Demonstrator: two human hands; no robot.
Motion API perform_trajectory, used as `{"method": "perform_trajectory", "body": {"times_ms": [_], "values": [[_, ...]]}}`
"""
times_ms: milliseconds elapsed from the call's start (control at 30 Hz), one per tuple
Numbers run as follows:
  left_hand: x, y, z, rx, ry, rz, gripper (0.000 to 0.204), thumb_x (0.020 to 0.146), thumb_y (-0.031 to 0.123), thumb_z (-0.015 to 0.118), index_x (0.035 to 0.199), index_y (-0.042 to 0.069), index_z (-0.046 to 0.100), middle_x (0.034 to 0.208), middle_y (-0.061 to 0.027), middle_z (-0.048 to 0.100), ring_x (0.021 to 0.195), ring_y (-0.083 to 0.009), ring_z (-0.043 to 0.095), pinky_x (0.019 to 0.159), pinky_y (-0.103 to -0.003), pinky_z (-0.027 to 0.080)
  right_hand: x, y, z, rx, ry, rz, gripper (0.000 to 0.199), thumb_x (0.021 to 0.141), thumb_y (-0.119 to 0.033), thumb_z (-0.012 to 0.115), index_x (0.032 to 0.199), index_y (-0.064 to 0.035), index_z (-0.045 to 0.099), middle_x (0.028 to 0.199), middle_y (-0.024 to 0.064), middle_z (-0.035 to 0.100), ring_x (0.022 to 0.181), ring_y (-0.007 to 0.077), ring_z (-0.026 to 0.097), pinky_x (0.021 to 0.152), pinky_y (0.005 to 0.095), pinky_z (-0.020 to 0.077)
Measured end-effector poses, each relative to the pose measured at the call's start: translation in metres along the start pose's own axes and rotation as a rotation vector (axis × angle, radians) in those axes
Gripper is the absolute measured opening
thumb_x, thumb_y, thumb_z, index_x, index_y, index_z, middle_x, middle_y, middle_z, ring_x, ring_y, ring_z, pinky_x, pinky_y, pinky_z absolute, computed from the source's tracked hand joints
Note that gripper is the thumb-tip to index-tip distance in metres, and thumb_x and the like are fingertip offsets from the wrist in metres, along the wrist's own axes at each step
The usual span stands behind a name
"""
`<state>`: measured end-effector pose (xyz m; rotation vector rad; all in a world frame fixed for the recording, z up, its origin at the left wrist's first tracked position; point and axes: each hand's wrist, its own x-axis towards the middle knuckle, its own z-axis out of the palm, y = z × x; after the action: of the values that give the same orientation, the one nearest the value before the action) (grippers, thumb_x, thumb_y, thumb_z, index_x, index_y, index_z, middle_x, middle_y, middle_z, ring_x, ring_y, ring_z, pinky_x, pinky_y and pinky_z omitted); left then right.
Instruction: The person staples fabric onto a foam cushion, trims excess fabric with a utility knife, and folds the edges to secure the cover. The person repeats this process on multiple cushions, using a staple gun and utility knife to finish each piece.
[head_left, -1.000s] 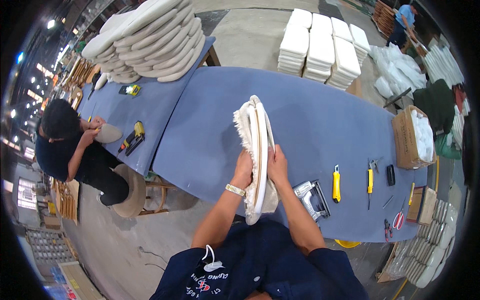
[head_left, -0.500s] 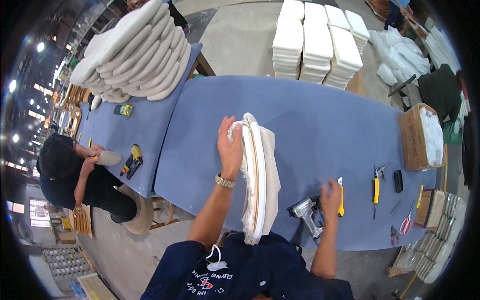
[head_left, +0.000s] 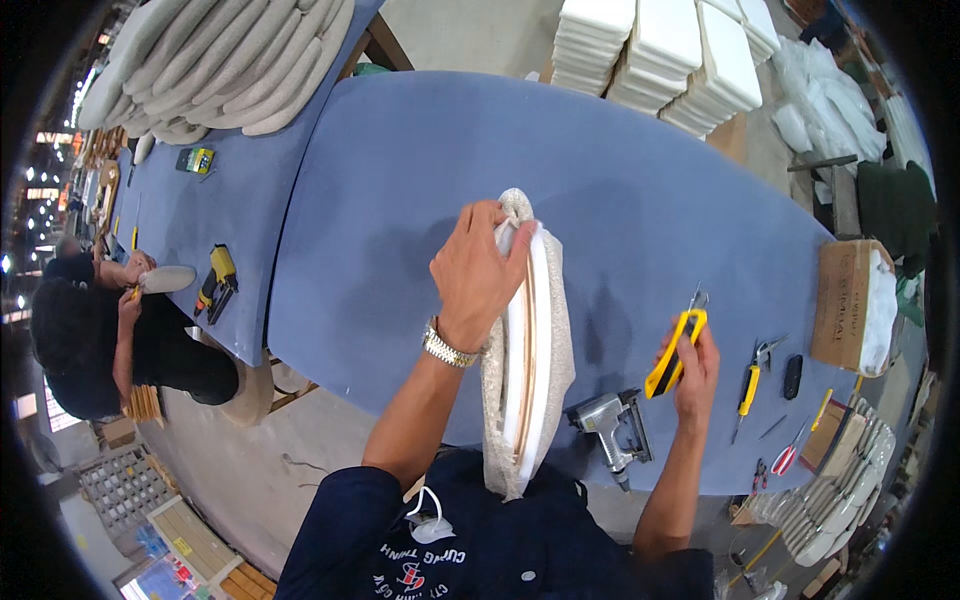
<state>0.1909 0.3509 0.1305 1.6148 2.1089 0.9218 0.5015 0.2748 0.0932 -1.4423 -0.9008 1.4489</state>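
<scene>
Cushioned seat panel point(head_left: 528, 350), oval, wrapped in pale fabric with a wooden core showing along its edge; stands on edge on the blue-covered worktable point(head_left: 400, 180), right in front of the person, its lower end against their dark shirt.

Left hand point(head_left: 478, 272): fingers curled over the upper rim of the panel, gripping the loose fabric there and holding the piece upright; a metal watch sits on the wrist.

Right hand point(head_left: 692, 362): closed around a yellow utility knife point(head_left: 672, 355), blade end pointing up and away, held just to the right of the panel and apart from it.

Pneumatic stapler point(head_left: 612, 425): grey, lying on the table between the panel and the right forearm, close to the near edge.

Further right on the table: a second yellow knife point(head_left: 748, 390), a small black object point(head_left: 792, 376), red-handled scissors point(head_left: 786, 458), and an open cardboard box point(head_left: 846, 305) holding white material.

Far side: stacks of white foam slabs point(head_left: 660, 50); upper left, a pile of finished pale cushions point(head_left: 230, 70).

Left table: a yellow-and-black power tool point(head_left: 218, 278); a seated co-worker point(head_left: 90, 340) handles a small pale piece point(head_left: 165, 278).
</scene>
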Motion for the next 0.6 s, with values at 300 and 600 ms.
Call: {"method": "perform_trajectory", "body": {"times_ms": [300, 600], "values": [[-0.003, -0.030, 0.036, -0.507, 0.225, 0.042, 0.016, 0.098, 0.012, 0.068, 0.091, 0.001, 0.061, 0.111, -0.0142, 0.074, 0.093, -0.0227, 0.070, 0.080, -0.034, 0.054, 0.053, -0.100, 0.170, -0.750, -0.402, -0.216, 0.027, 0.098, -0.023, 0.059, 0.107, 0.0017, 0.053, 0.071, 0.0220, 0.066, 0.067, 0.0453, 0.066, 0.066, 0.0532, 0.0523], [-0.009, -0.039, 0.044, -0.494, 0.252, 0.055, 0.015, 0.098, 0.011, 0.068, 0.089, 0.002, 0.061, 0.113, -0.0141, 0.075, 0.092, -0.0198, 0.070, 0.077, -0.032, 0.054, 0.050, -0.096, 0.185, -1.015, -0.445, -0.111, 0.030, 0.094, -0.020, 0.056, 0.108, 0.0060, 0.050, 0.074, 0.0295, 0.068, 0.071, 0.0499, 0.068, 0.071, 0.0597, 0.0523]]}}
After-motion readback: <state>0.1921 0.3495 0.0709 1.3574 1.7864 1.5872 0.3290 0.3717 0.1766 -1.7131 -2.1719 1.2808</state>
